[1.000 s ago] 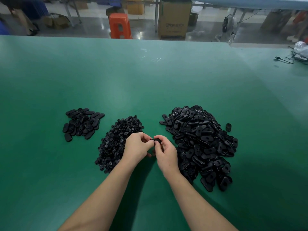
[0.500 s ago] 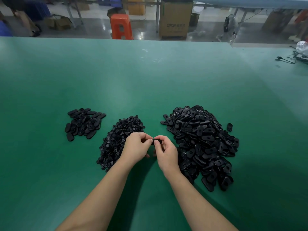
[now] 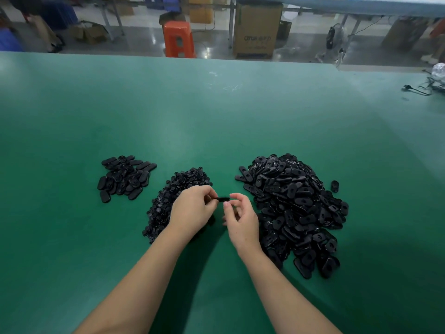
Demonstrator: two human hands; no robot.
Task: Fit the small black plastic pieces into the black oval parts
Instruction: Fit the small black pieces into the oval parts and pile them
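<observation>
My left hand (image 3: 192,210) pinches one black oval part (image 3: 222,199) by its left end, above the table between the piles. The curled fingers of my right hand (image 3: 240,215) are loose, and its thumb and forefinger tips lie just beside the part's right end, slightly apart. Under my left hand lies a heap of small black plastic pieces (image 3: 168,198). A big heap of black oval parts (image 3: 293,208) sits to the right of my right hand. A smaller group of oval parts (image 3: 124,177) lies at the left.
The green table (image 3: 216,121) stretches far ahead. One lone oval part (image 3: 334,186) lies right of the big heap. Black cables (image 3: 423,89) lie at the table's far right edge. Beyond the table stand an orange stool (image 3: 178,38) and a cardboard box (image 3: 256,30).
My hands have drawn slightly apart. The right hand's grip on the part has loosened, while the left hand keeps hold of it.
</observation>
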